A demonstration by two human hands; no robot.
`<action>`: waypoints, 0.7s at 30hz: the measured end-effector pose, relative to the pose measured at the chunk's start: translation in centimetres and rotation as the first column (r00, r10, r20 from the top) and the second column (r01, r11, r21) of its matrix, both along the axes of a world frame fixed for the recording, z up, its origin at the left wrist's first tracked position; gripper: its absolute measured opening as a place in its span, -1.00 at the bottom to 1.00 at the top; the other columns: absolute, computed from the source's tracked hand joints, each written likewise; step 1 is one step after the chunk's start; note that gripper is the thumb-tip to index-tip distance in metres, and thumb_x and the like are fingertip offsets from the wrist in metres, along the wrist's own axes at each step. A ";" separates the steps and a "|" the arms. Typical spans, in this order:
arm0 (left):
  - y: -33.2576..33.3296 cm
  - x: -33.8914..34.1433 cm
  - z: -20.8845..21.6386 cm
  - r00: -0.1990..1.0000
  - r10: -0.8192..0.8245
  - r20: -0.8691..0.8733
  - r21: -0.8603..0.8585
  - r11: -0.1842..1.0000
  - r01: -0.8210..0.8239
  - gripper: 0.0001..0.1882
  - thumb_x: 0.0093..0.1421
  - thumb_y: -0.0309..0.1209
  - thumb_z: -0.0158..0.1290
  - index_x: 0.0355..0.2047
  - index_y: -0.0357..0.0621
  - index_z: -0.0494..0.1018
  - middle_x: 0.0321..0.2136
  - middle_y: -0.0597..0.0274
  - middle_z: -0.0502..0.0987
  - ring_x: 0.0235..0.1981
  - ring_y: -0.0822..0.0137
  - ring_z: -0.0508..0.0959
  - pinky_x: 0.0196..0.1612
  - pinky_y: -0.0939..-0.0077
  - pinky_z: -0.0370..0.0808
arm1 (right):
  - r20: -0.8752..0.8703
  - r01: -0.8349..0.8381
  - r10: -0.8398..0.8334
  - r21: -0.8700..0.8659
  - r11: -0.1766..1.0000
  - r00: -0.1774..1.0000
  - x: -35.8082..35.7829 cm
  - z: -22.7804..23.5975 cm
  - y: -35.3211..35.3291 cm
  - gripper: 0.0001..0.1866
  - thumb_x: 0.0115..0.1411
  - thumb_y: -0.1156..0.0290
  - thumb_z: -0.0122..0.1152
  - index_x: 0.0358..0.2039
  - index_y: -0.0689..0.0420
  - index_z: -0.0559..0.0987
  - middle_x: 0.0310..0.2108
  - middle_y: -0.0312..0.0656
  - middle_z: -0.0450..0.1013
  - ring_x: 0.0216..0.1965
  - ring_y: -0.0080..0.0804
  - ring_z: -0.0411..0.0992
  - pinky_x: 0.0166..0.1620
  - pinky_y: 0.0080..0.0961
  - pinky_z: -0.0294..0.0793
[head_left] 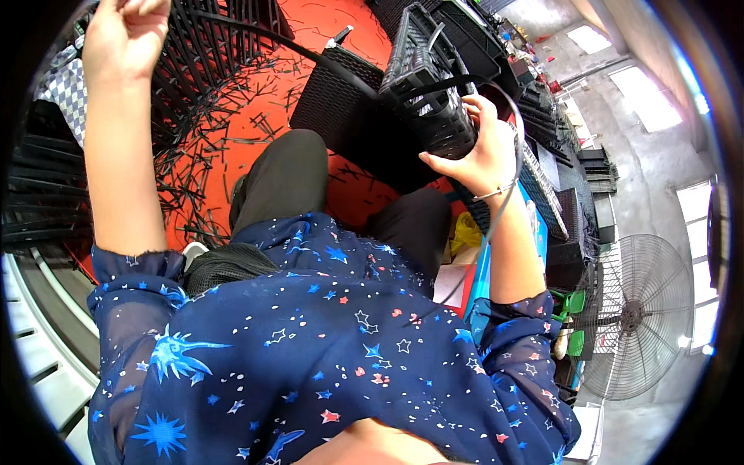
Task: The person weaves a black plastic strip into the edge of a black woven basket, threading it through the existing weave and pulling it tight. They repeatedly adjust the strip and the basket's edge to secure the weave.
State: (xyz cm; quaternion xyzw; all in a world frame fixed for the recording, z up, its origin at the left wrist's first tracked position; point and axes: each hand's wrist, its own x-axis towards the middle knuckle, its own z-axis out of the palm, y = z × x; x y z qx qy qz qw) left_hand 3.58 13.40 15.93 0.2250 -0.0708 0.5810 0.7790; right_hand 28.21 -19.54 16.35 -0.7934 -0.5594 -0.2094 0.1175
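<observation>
My left hand (128, 43) is raised at the upper left, fingers closed on the end of a black plastic strip (298, 50). That strip runs taut across to a black woven rattan piece (430, 101) in front of my knees. Around the near right edge of this piece, my right hand (488, 147) grips with the thumb apart from the fingers. Another stretch of strip (518, 132) loops over the right hand and hangs past the wrist. A dark woven panel (333, 93) of the piece stands to the left, its lower part in deep shadow.
Cut black strips (205, 159) litter the red floor (310, 23). Bundles of long black strips (46, 186) stand at the left. On the right are a blue box (484, 267), a yellow bag (466, 232), a large caged fan (632, 314) and stacked woven furniture (570, 225).
</observation>
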 end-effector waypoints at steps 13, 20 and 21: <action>-13.8 4.8 -7.2 0.544 -0.373 -0.752 0.029 0.805 0.593 -0.72 0.31 -0.22 0.05 -0.24 -0.19 0.57 -0.75 0.60 0.16 -0.78 0.70 0.07 -0.70 0.73 -0.02 | -0.003 0.029 -0.029 -0.032 0.999 1.000 -0.1 -1.1 -0.1 0.04 -0.48 -0.01 0.63 0.04 0.14 0.36 -0.16 -0.06 0.48 -0.14 -0.10 0.47 -0.05 -0.27 0.40; -14.1 6.3 -6.9 0.635 -0.452 -0.627 -0.036 0.831 0.555 -0.67 0.34 -0.29 -0.15 -0.40 -0.21 0.52 -0.77 0.59 0.11 -0.79 0.65 0.06 -0.69 0.68 0.04 | -0.016 0.046 -0.047 -0.069 0.997 0.999 -0.2 -1.2 -0.2 0.03 -0.47 0.00 0.62 0.04 0.15 0.35 -0.12 -0.13 0.44 -0.13 -0.18 0.44 -0.02 -0.33 0.34; -13.9 6.1 -7.1 0.629 -0.442 -0.639 -0.019 0.827 0.562 -0.67 0.32 -0.33 -0.23 -0.46 -0.20 0.46 -0.76 0.56 0.12 -0.77 0.63 0.10 -0.66 0.67 0.08 | -0.016 0.044 -0.045 -0.072 0.996 0.999 -0.1 -1.2 -0.3 0.03 -0.46 0.00 0.62 0.04 0.15 0.35 -0.11 -0.14 0.43 -0.13 -0.19 0.43 -0.02 -0.34 0.33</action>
